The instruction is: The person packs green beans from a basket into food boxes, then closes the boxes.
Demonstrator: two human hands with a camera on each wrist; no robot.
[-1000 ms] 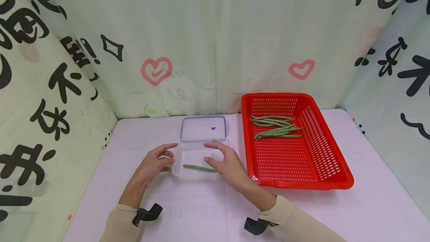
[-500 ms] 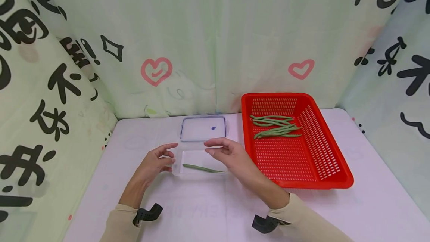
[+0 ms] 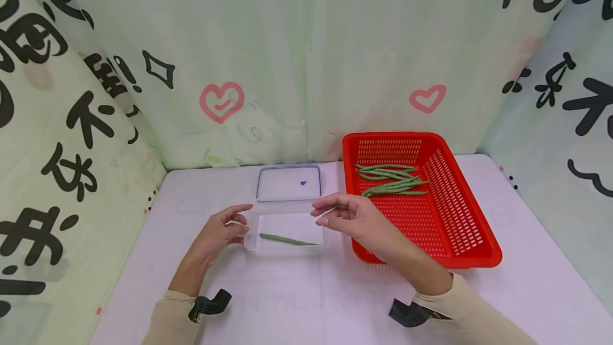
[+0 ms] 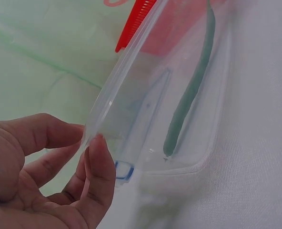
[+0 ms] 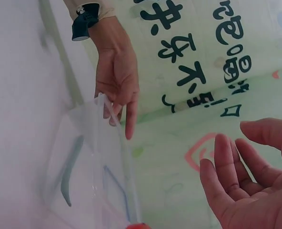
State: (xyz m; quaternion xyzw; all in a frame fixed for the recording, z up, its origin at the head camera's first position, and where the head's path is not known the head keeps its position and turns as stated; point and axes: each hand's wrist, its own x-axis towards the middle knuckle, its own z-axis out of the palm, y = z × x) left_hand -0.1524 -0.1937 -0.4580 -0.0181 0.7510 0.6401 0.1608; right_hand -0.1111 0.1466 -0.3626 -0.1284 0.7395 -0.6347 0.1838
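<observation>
A clear plastic container [image 3: 287, 222] lies on the table, with one green bean [image 3: 287, 239] inside on its floor. My left hand [image 3: 222, 230] holds the container's left rim between thumb and fingers; the left wrist view has the fingertips [image 4: 97, 148] at that rim. Over the container's right side, near the basket's left edge, is my right hand [image 3: 351, 217]. Its fingers are relaxed and slightly bent, and nothing shows between them in the right wrist view. Several more green beans [image 3: 392, 180] lie in the back part of a red basket [image 3: 431, 228].
Behind the container lies its lid [image 3: 289, 182], clear with a blue seal and a small blue mark. The basket's perforated walls stand at the right of the table [image 3: 287, 302]. Printed curtains [image 3: 306, 68] close off the back and sides.
My right hand has drawn back from above the green bean, moving right and slightly up to the basket's left edge. The whole bean now shows. My left hand stays at the container's rim.
</observation>
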